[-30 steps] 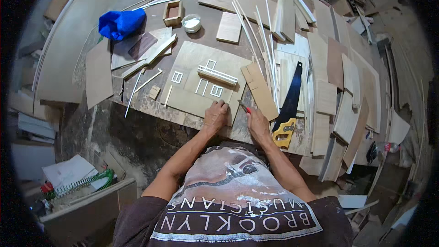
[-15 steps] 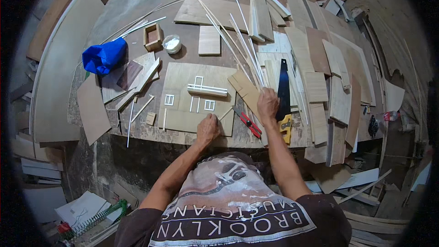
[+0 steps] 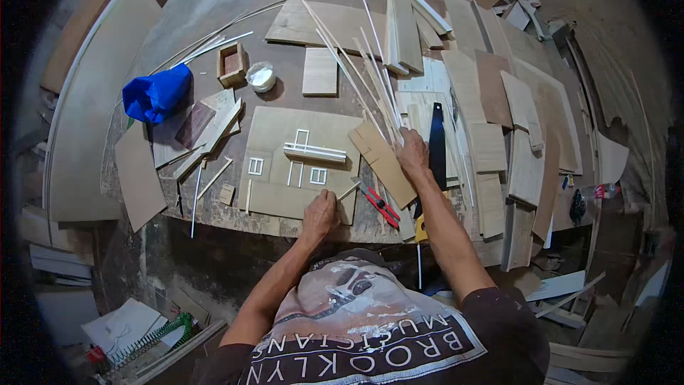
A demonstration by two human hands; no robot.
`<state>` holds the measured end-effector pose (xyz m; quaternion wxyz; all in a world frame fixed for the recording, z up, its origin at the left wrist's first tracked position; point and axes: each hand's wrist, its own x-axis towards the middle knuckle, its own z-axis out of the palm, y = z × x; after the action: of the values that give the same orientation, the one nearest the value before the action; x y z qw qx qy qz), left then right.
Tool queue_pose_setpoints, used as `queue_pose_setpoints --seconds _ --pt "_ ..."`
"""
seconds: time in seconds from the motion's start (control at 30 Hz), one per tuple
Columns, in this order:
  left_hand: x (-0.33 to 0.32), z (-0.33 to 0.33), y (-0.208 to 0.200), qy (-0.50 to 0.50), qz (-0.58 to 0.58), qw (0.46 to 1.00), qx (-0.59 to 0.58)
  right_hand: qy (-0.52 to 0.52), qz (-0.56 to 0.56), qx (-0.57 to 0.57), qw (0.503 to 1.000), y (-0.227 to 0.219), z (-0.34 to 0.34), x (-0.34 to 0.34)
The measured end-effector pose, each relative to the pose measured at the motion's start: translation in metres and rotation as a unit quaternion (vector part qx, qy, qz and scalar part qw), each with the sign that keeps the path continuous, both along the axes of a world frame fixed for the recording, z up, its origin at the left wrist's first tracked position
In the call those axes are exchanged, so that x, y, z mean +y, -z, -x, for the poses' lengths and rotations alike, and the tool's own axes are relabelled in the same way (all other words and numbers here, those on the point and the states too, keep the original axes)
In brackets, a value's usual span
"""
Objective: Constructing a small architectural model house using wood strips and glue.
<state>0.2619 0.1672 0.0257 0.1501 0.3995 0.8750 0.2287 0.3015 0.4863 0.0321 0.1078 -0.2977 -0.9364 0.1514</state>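
Observation:
A plywood panel (image 3: 285,196) lies before me, with small white strip frames and a raised strip-edged wooden ledge (image 3: 315,153) on it. My left hand (image 3: 320,214) rests closed at its near edge, beside a short thin wood stick (image 3: 348,191); whatever its fingers hold is hidden. My right hand (image 3: 413,153) is closed around the near part of long thin white strips (image 3: 388,85). A white strip end (image 3: 419,267) shows below that forearm. Under the hand lie a brown board piece (image 3: 382,164) and red-handled cutters (image 3: 380,207). A handsaw (image 3: 437,142) is partly covered by my forearm.
A white tub (image 3: 261,77), a small wooden box (image 3: 231,64) and a blue bag (image 3: 157,93) stand at the far left. Plywood offcuts (image 3: 488,147) cover the right side. A wood block (image 3: 320,71) lies beyond the panel.
My right hand has drawn the white strips slightly nearer, and a strip end now shows below the table edge. My left hand stays at the panel. The whole view has shifted slightly.

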Motion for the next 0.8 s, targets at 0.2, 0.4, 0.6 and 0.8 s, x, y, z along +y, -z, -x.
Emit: queue_pose_setpoints --seconds 0.2,0.4,0.6,0.8 --pt "-0.021 0.003 0.007 -0.004 -0.082 0.993 -0.082 -0.017 -0.049 0.105 0.993 -0.011 -0.002 -0.038" --pt "-0.093 0.022 -0.033 -0.214 -0.127 0.967 -0.056 -0.075 -0.139 0.000 0.987 -0.021 0.017 -0.011" --pt "-0.226 0.104 -0.008 -0.354 -0.002 0.912 0.205 -0.051 -0.133 -0.009 0.990 -0.013 0.064 0.007" --pt "-0.230 0.128 -0.020 -0.414 0.048 0.878 0.237 -0.056 -0.125 -0.020 0.990 0.003 0.104 0.003"
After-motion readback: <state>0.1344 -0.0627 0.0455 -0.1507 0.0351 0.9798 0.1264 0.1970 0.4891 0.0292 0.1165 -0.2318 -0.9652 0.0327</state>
